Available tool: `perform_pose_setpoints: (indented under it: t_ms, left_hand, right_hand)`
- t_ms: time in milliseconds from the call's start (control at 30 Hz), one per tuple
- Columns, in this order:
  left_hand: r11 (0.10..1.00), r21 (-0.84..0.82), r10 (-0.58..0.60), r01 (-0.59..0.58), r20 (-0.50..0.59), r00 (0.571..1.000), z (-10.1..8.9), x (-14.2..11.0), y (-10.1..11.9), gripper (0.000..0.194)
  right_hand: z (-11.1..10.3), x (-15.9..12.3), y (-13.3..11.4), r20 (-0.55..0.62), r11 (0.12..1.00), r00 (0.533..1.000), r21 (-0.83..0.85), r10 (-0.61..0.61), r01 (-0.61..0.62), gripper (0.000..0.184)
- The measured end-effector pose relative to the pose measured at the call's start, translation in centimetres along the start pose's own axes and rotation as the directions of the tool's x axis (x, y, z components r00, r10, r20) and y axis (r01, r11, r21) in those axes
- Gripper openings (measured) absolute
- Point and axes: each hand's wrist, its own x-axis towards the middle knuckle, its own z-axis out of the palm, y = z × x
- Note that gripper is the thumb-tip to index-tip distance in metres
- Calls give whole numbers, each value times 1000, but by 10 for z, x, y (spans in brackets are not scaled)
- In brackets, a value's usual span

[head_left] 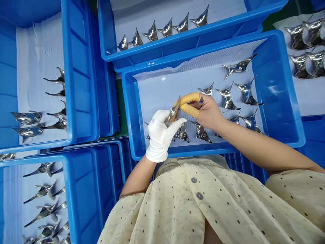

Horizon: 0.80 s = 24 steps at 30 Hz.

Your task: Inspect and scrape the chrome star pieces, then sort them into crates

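My left hand point(159, 136), in a white cotton glove, is shut on a polished chrome-like metal part point(173, 113) with curved pointed wings. My right hand point(207, 112) wears yellow finger cots, and one yellow finger reaches to the held part's upper edge. A small blue-and-metal object point(200, 102) is pinched in that hand, partly hidden by the fingers, and I cannot tell what it is. Both hands are over a blue plastic crate point(177, 66) lined with pale padded sheet. Several similar shiny metal parts point(227, 98) lie in it just beyond and below my hands.
More blue crates point(80, 84) surround this one, holding rows of similar shiny parts on white lining. Stacked parts point(302, 37) lie on a white sheet at the upper right. My cream dotted smock point(198, 200) fills the bottom of the view.
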Motion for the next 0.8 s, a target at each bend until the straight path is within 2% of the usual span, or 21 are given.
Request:
perform_pose_setpoints:
  t_ms: [133, 200, 300, 367, 433, 533, 600, 667, 733, 800]
  left_hand:
    - [997, 10, 81, -80, -28, 996, 0, 2, -1, 35]
    - [996, -23, 84, -85, -50, 995, 0, 2, -2, 37]
    - [987, -154, -45, 35, -64, 997, -1, 2, 1, 40]
    - [954, -258, -162, 151, -24, 986, -3, 4, 4, 43]
    - [915, -327, -235, 236, 42, 971, -5, 6, 6, 48]
    - [879, -355, -295, 320, 124, 947, -6, 9, 8, 55]
    - [868, -349, -319, 354, 155, 935, -6, 9, 8, 56]
    - [868, -342, -318, 359, 171, 932, -5, 9, 8, 57]
    - [870, -337, -315, 360, 184, 931, -5, 8, 8, 58]
    - [866, -335, -316, 371, 208, 926, -5, 7, 8, 60]
  right_hand:
    - [-2, -1, 3, -1, 998, 999, -28, -48, 48, 27]
    - [-4, -1, 3, -1, 995, 996, -46, -91, 91, 24]
    - [-4, -2, 0, 42, 975, 978, -77, -204, 207, 19]
    - [-4, -3, -5, 122, 949, 950, -100, -288, 300, 16]
    - [-2, -6, -11, 166, 932, 935, -134, -315, 338, 14]
    - [-1, -10, -20, 117, 949, 966, -193, -231, 250, 18]
    - [1, -12, -24, 109, 963, 979, -190, -175, 193, 32]
    - [5, -13, -26, 153, 962, 970, -167, -191, 216, 46]
    - [8, -13, -27, 171, 949, 959, -181, -227, 257, 41]
    - [9, -11, -28, 129, 955, 975, -213, -182, 207, 33]
